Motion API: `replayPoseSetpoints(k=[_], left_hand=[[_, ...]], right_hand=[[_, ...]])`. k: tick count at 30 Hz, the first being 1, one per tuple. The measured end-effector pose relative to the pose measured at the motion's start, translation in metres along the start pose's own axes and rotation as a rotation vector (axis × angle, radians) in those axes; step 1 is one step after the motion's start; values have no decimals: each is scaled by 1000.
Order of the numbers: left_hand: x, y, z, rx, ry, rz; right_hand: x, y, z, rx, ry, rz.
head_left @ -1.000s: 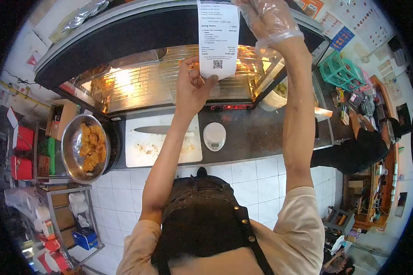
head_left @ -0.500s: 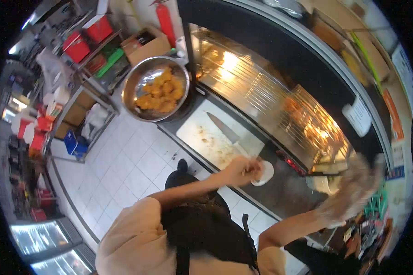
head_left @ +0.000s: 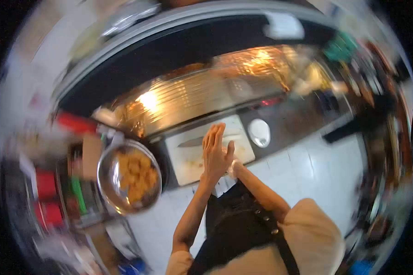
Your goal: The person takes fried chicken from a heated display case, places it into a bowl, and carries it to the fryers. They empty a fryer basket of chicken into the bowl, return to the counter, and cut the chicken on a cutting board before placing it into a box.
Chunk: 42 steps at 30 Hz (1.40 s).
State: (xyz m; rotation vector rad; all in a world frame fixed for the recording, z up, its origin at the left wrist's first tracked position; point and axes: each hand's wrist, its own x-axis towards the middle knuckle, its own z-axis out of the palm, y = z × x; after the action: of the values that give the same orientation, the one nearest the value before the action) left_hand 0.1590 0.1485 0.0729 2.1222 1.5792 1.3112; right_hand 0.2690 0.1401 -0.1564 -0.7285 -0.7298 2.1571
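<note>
My left hand [head_left: 215, 153] is raised over the white cutting board [head_left: 183, 172], bare, with its fingers stretched out and nothing seen in it. Close against it on the right is my right hand [head_left: 234, 168], with clear plastic about the wrist; its fingers are mostly hidden behind the left hand. A knife [head_left: 190, 143] lies on the board beyond my hands, among small brown crumbs. Just right of the board sits a small white round dish [head_left: 259, 133].
A large metal bowl [head_left: 106, 176] of fried golden pieces stands left of the board. Behind the dark counter [head_left: 287, 126] runs a lit warming cabinet [head_left: 192, 98] with wire racks. A cardboard box [head_left: 92, 157] is at the left, and a green item [head_left: 340, 47] at the upper right.
The view has turned, shifting the bowl and board. My hands, far apart before, are now together over the board. My left hand has gone from curled to stretched out.
</note>
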Motion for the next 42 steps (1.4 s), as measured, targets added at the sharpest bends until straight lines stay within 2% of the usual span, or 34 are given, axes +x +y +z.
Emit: replayPoseSetpoints(k=[1,2,5,8,11,12,15,16,17,18,21,22,23,24,30,35,37,38,41,42], left_hand=[[10,10,15,-17,-72,82],[24,23,30,54,-224,142],[63,58,85,86,-365,387],[104,77,153,256,-386,676],[160,75,232,466,-418,893],[183,74,259,589,-386,970],[236,74,316,939,-346,1169],[247,78,322,1023,-366,1250],[254,82,328,1102,-392,1334],[252,90,329,1141,-469,1259],[247,66,328,1003,-402,1173],[243,65,322,965,-509,1094],[236,60,311,972,-517,1057],[228,56,295,982,-526,1017],[175,19,202,999,-570,724],[131,-16,136,1086,-621,430],[124,-21,110,1119,-609,444],[120,-23,101,1161,-590,438],[100,-47,81,1227,-487,431],[98,-52,74,1242,-442,431]], right_hand=[[-23,-25,23,-14,166,-28],[-38,-13,0,99,228,-58],[-65,-7,-50,119,301,-62],[-132,-90,-1,112,620,14],[-166,-104,-34,265,759,-7],[-180,-122,-35,238,813,-41],[-206,-117,-101,149,878,-204],[-217,-137,-114,390,809,-167],[-223,-147,-130,378,843,-156],[-228,-158,-144,361,879,-140],[-240,-186,-168,372,933,-153],[-241,-197,-174,337,936,-146],[-240,-206,-180,298,935,-139],[-240,-195,-198,269,892,-156],[-205,-225,-199,244,784,-34],[-149,-225,-179,180,548,22],[-129,-214,-174,187,416,20],[-116,-210,-163,62,509,39],[-95,-205,-126,72,533,99],[-87,-201,-119,85,482,116]])
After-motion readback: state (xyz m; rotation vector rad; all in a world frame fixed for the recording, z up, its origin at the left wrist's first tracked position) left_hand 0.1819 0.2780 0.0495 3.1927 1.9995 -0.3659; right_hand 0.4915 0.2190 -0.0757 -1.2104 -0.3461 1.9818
